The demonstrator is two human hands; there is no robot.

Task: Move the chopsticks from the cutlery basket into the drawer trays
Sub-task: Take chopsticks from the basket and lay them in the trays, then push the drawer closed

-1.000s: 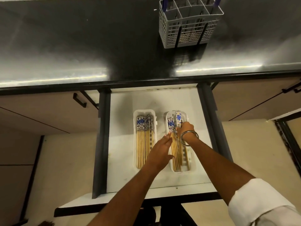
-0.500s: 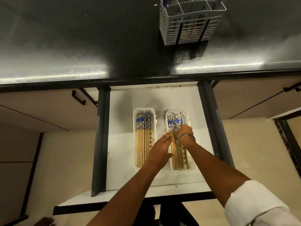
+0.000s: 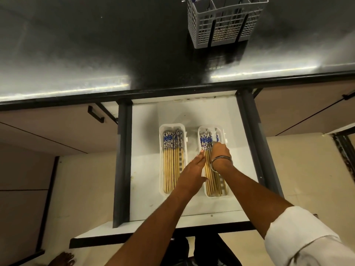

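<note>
Two white trays lie side by side in the open white drawer. The left tray holds a row of bamboo chopsticks with blue-and-white tops. The right tray holds more such chopsticks. My left hand has straight fingers, and its fingertips touch the left side of the right tray's bundle. My right hand, with a metal bangle at the wrist, lies over that bundle with its fingers curled down onto the chopsticks. The grey cutlery basket stands on the counter at the back right.
The dark glossy countertop runs across the top. Black rails flank the drawer on both sides. Beige cabinet fronts with a black handle lie to the left and right. A bare foot shows on the floor at the bottom left.
The chopsticks in my right hand have slid down level with the others in the right tray. My left hand's fingertips have come up against the bundle's left side.
</note>
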